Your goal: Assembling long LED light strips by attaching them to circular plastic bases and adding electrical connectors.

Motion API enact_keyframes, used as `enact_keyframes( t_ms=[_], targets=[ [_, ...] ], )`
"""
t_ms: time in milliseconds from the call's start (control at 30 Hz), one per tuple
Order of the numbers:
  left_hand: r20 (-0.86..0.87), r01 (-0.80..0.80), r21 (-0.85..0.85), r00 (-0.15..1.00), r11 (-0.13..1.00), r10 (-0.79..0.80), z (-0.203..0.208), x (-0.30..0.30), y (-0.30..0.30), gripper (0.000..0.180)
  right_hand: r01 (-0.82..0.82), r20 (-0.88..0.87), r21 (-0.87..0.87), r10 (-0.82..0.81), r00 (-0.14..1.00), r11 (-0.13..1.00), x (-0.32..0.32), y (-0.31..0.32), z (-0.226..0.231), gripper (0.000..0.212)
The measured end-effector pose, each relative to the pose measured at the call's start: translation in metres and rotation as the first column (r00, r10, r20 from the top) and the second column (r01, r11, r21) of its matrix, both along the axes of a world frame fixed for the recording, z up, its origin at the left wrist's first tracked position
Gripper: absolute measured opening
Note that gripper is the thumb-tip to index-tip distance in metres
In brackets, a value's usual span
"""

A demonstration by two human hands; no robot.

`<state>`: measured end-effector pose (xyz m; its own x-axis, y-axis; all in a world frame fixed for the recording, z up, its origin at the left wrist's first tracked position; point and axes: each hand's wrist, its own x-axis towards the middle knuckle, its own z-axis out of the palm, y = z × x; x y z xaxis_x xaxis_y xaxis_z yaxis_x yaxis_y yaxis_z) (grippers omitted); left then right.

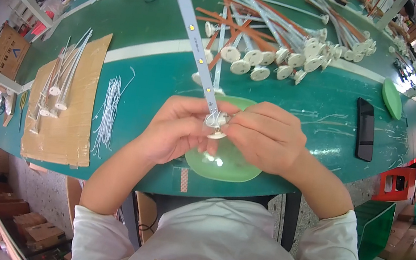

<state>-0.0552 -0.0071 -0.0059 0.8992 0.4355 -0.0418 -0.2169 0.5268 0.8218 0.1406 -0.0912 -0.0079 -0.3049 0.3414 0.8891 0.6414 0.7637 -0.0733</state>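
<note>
Between both hands, over a light green bowl (231,172), is a long white LED strip (197,46) with small yellow chips, its lower end set in a round white end cap (215,131). My left hand (175,128) closes its fingers around the cap and the foot of the strip. My right hand (267,137) pinches at the cap's right side, near a small loop of white wire (212,119); what exactly lies between its fingertips is hidden. Left of the hands lies a bundle of white wires (108,115) on the green table.
Many LED strips with white round caps (260,73) are piled at the back. More stripped assemblies (61,103) lie on a cardboard sheet (76,132) at left. A black phone (364,129) and a green lid-like dish (392,98) are at right. A red stool (394,185) stands beyond the table edge.
</note>
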Motion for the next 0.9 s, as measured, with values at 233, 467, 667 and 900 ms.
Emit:
enact_keyframes(
  t_ms=[233,467,667,900],
  targets=[
    [-0.001,-0.093,0.331,0.995,0.939,0.099,-0.009,-0.003,0.005,0.044,0.054,-0.273,-0.321,-0.147,0.951,0.945,-0.005,-0.007,0.008,0.023],
    [0.104,-0.430,0.346,0.901,0.834,0.421,-0.012,0.001,0.012,0.038,-0.048,0.074,-0.707,0.142,0.987,0.706,0.002,-0.016,-0.001,0.023],
    [0.067,-0.370,0.349,0.926,0.861,0.372,-0.013,0.011,0.008,0.037,-0.053,0.124,-0.866,0.316,0.941,0.497,0.008,-0.008,-0.008,0.014],
    [0.046,-0.365,0.388,0.925,0.847,0.377,-0.015,0.011,0.006,0.037,0.065,0.207,-0.823,0.191,0.959,0.565,0.008,-0.008,-0.007,0.007]
  ],
)
